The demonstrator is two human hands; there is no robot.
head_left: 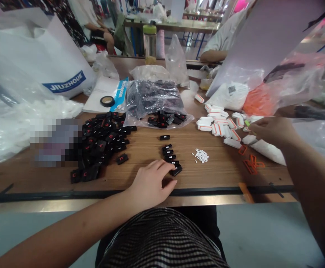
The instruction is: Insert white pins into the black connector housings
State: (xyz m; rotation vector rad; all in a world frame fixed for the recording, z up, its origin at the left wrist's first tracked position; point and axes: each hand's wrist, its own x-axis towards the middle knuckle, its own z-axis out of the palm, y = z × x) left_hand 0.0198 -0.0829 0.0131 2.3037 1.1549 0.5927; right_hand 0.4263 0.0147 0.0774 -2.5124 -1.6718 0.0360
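My left hand (151,182) rests near the table's front edge. Its fingertips touch the nearest small black plastic case (177,171), while the thumb stands apart from it. Several like cases with white dots form a short column beyond, with one black case (165,137) farther back. My right hand (274,130) reaches over the right side, fingers closed, beside a pile of white cases with orange outlines (219,129). A small yellow-green bit (247,123) shows at its fingertips; whether they grip it is unclear. Tiny white pegs (201,156) lie between the hands.
Black parts with red marks (98,141) are heaped at left. A clear bag of black parts (153,97) lies behind the middle. Orange frames (253,164) lie at right. Tape roll (107,101), bottle (150,44) and plastic bags line the back. Other people sit beyond.
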